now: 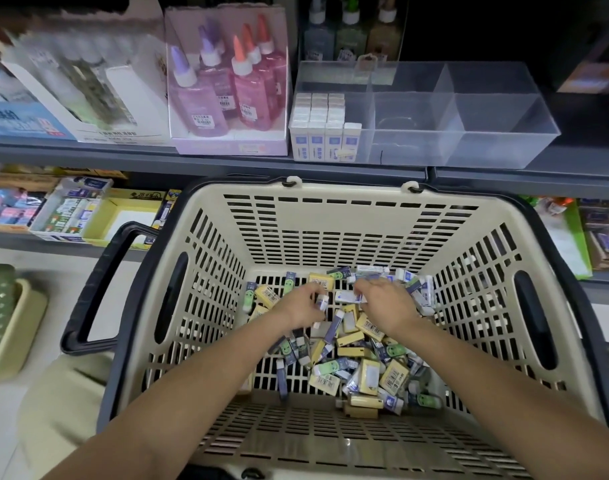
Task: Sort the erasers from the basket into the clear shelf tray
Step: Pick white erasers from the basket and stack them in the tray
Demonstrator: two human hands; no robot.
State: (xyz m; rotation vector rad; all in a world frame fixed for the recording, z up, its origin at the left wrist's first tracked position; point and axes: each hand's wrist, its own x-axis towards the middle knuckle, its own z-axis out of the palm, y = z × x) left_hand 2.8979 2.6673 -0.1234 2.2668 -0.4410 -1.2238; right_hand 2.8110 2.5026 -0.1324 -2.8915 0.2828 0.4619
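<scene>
Inside the basket (348, 221), left hand (301, 308) pinches one eraser (322, 302), right hand (384, 301) grips a second eraser (351, 298)

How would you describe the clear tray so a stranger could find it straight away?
Look at the grey shelf directly above the basket. The tray sits right of the pink glue box. It alone is see-through plastic with dividers, white erasers stacked only in its left compartment.

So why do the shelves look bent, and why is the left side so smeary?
Head view: the wide-angle lens bows the shelf edge and basket rim; the white boxes top left are smeared by motion; the erasers in the basket and the clear tray look fairly sharp; the upper right corner is nearly black.
</scene>
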